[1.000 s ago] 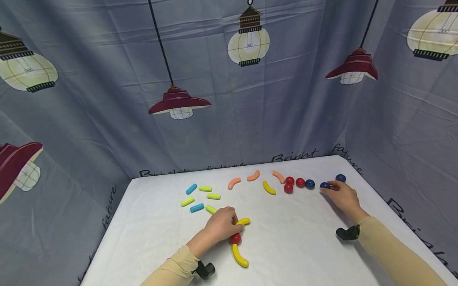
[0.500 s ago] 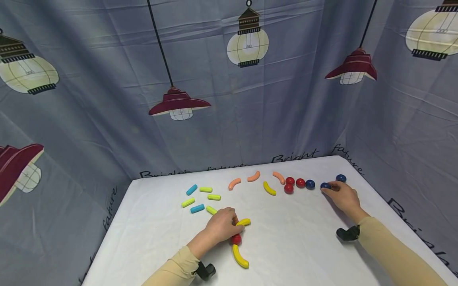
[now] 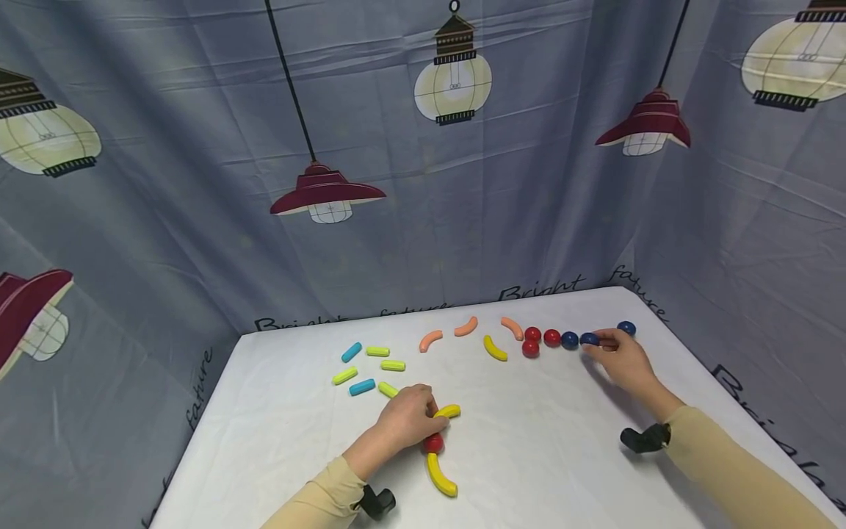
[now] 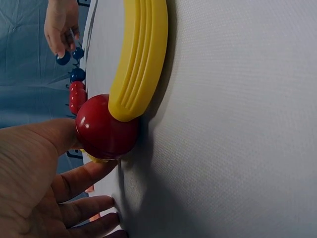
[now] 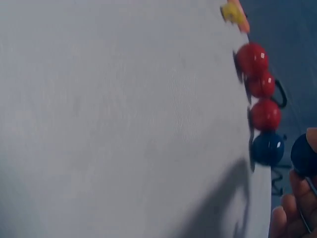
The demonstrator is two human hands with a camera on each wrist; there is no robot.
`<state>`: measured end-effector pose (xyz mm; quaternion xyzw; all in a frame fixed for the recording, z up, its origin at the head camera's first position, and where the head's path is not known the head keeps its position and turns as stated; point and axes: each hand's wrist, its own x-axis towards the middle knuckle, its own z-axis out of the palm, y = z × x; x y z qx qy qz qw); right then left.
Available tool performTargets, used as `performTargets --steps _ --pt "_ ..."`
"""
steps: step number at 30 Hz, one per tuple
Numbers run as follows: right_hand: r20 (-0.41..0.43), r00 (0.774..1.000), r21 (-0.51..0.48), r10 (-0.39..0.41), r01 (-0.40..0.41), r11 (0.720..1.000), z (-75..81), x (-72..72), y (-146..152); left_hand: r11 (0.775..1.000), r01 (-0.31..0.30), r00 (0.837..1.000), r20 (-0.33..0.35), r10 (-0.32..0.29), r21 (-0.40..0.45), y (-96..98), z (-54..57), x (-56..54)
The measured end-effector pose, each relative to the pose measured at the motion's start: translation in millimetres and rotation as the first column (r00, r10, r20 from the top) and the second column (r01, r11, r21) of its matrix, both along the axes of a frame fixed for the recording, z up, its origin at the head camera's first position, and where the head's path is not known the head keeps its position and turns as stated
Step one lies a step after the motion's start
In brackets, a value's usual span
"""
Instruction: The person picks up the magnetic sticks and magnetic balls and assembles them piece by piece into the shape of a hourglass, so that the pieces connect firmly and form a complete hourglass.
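My left hand (image 3: 408, 416) holds a yellow toy banana (image 3: 451, 411) between thumb and fingers; its near end is hidden under them. Right below the thumb lies a glossy red ball (image 4: 105, 128), touching a second yellow toy banana (image 3: 440, 476) that curves toward the front. At the back right, my right hand (image 3: 621, 360) pinches a dark blue ball (image 3: 590, 339). In the right wrist view this ball appears off the cloth, close to another blue ball (image 5: 268, 148). A third blue ball (image 3: 626, 328) sits behind the right hand.
Several red balls (image 3: 551, 337) line up left of the blue ones. Farther left are a yellow toy banana (image 3: 495, 348) and orange curved pieces (image 3: 431, 340). Lime sticks (image 3: 393, 365) and blue sticks (image 3: 362, 387) lie scattered on the white table (image 3: 277, 441). A printed curtain (image 3: 396, 257) hangs behind.
My right hand has moved slightly left with the blue ball, bringing it near the other blue ball in the row. The left hand has stayed in place.
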<state>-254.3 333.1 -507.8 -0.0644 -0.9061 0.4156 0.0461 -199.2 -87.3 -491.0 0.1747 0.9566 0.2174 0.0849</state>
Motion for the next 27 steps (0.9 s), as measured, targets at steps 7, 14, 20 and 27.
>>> performTargets --steps 7,14,20,27 --pt "-0.052 0.989 -0.015 0.142 -0.142 0.990 7.7 5.4 -36.9 1.000 -0.001 1.000 -0.013 0.001 -0.024 -0.6 -2.2 -0.3" --pt "-0.034 0.954 -0.017 0.298 -0.298 0.954 6.5 17.3 -87.0 1.000 -0.011 1.000 -0.024 0.011 -0.022 -0.9 -1.7 0.2" --pt "0.026 0.924 -0.088 0.382 -0.379 0.921 -0.9 28.6 -125.6 1.000 -0.010 1.000 -0.020 0.010 -0.021 -1.6 -1.7 0.0" --pt "0.062 0.889 -0.130 0.453 -0.443 0.887 -7.2 36.5 -157.2 1.000 -0.012 1.000 -0.015 0.012 -0.015 -3.1 -2.2 0.2"
